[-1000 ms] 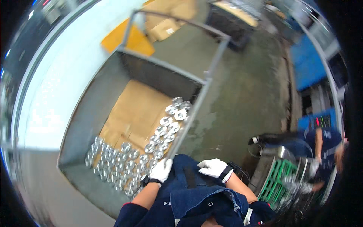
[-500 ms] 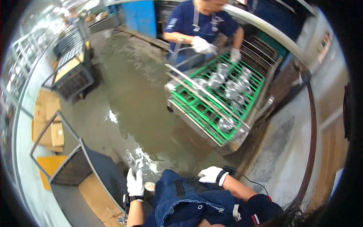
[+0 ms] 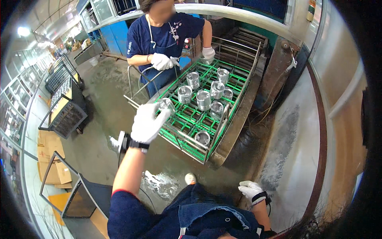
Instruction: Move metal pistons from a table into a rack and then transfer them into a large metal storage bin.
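Note:
My left hand (image 3: 146, 122), in a white glove, is stretched out to the near left edge of a green rack (image 3: 187, 148). Its thumb and fingers are spread beside a silvery metal cylinder (image 3: 166, 104), which looks like a piston; whether they touch it I cannot tell. Several similar metal cylinders (image 3: 203, 99) stand apart on the rack's grid, one of them (image 3: 202, 138) at the near end. Down by my right side, my gloved right hand (image 3: 250, 189) has loosely stretched fingers and holds nothing visible.
Across the rack a co-worker (image 3: 165, 36) has one gloved hand (image 3: 161, 62) at a metal rail and the other (image 3: 208, 53) at a cylinder. Dark carts (image 3: 65, 115) and cardboard (image 3: 47, 163) line the left. A pale wall (image 3: 286, 159) rises at right. The floor (image 3: 107, 95) looks wet.
My left hand has risen from beside my body and reached forward to the rack. The view has shifted closer to the rack. My right hand has moved out to the right.

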`<state>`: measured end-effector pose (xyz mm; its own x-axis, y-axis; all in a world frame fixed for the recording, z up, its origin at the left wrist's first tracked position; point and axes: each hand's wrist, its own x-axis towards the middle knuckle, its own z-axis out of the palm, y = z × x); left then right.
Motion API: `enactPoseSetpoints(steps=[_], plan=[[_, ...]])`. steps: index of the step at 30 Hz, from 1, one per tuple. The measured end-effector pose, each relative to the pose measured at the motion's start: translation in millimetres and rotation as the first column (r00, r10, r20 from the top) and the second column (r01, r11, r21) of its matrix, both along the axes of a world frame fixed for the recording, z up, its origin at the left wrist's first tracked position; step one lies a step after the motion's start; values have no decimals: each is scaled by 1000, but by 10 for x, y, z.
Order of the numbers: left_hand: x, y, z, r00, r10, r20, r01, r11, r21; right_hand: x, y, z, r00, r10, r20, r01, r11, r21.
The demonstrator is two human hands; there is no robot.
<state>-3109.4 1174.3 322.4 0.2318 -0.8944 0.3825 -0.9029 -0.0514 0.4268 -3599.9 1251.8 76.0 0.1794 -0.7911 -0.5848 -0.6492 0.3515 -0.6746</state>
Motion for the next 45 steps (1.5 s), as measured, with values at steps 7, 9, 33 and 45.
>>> enactPoseSetpoints(steps=[7, 9, 33, 45], plan=[[509, -1780, -235, 1000, -6, 2, 3, 721, 693, 311, -473, 257, 992, -96, 77, 82, 983, 167], [507, -2128, -325, 992, 39, 119, -116, 644, 756, 336, -574, 387, 989, -124, 82, 113, 986, 122], [24, -2804, -1257, 855, 518, 23, -376, 589, 716, 63, -2575, 955, 961, -199, 194, 264, 867, -423], [52, -2733, -1144, 878, 467, 101, -338, 457, 823, 2713, -4162, 1650, 644, 374, -667, -733, 549, -400]])
